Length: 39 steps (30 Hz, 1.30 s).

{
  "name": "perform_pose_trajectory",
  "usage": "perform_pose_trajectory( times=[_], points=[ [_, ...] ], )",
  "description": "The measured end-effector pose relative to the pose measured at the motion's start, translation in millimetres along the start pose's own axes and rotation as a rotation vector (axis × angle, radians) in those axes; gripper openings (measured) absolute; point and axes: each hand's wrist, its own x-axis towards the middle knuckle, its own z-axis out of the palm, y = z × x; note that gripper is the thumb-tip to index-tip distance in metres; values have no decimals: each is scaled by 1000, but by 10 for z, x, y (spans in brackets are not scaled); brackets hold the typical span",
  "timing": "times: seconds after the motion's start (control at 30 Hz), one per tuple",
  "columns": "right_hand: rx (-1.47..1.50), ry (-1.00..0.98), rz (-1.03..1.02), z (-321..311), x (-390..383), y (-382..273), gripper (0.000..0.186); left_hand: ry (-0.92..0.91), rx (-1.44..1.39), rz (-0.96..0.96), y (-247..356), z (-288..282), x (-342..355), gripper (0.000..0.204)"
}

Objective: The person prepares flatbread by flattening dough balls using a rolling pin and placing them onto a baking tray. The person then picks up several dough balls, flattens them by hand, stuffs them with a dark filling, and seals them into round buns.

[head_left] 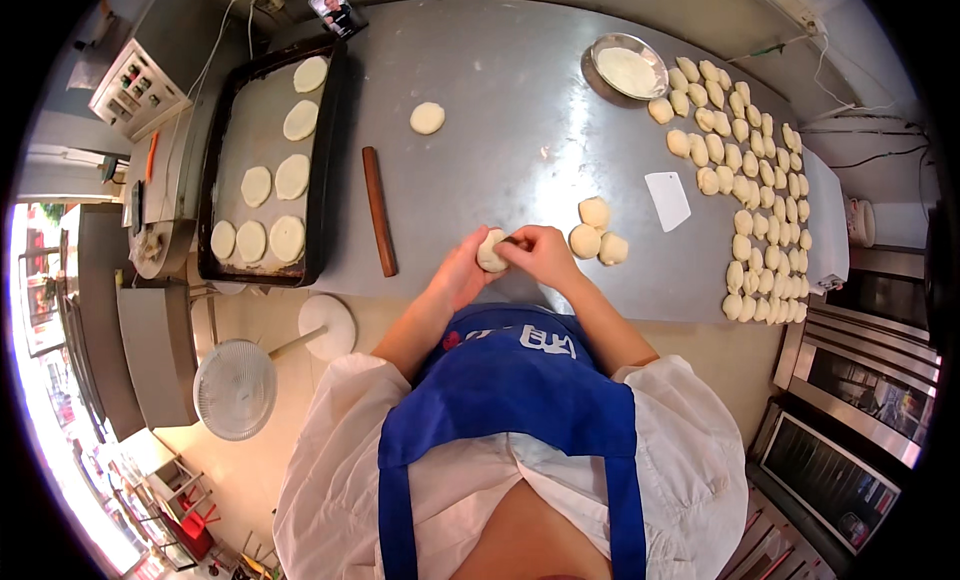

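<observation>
Close to the near edge of the steel table, my left hand (463, 267) cups a piece of dough (490, 251), its fingers curled around one side. My right hand (545, 254) presses on the same dough from the right with fingers drawn together. Just right of my hands, three dough balls (595, 213) sit in a small cluster, touching. A wooden rolling pin (378, 212) lies to the left of my hands. Farther back, a flattened dough round (427, 118) rests alone on the metal.
A dark-rimmed baking tray (326, 170) with several flat dough rounds stands at the left. On the right are many dough pieces (765, 255) in rows, a white scraper (668, 201) and a metal bowl (628, 68) of flour. A phone (337, 12) stands at the back left.
</observation>
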Motion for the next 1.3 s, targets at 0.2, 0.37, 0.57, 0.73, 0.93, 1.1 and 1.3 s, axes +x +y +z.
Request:
perform_pose_trajectory(
  times=[0.2,0.37,0.57,0.73,0.93,1.1,1.3],
  points=[
    [1208,86,357,-182,-56,34,25,58,-66,24,112,4,-58,41],
    [1150,86,399,-152,-81,-60,49,-168,-212,-49,99,-20,10,40],
    [547,410,-116,92,-138,-280,22,-55,-163,70,59,255,22,42],
    [-384,252,-578,98,-157,-488,40,-75,-124,141,99,388,-189,38],
    [-443,223,-602,82,-186,-516,44,-31,89,229,120,520,-356,38],
    [-40,258,-493,-65,-221,-652,43,-200,-53,132,189,651,-376,35],
    [-278,370,-689,-89,-106,-671,25,-220,91,148,85,744,-365,37]
  ],
)
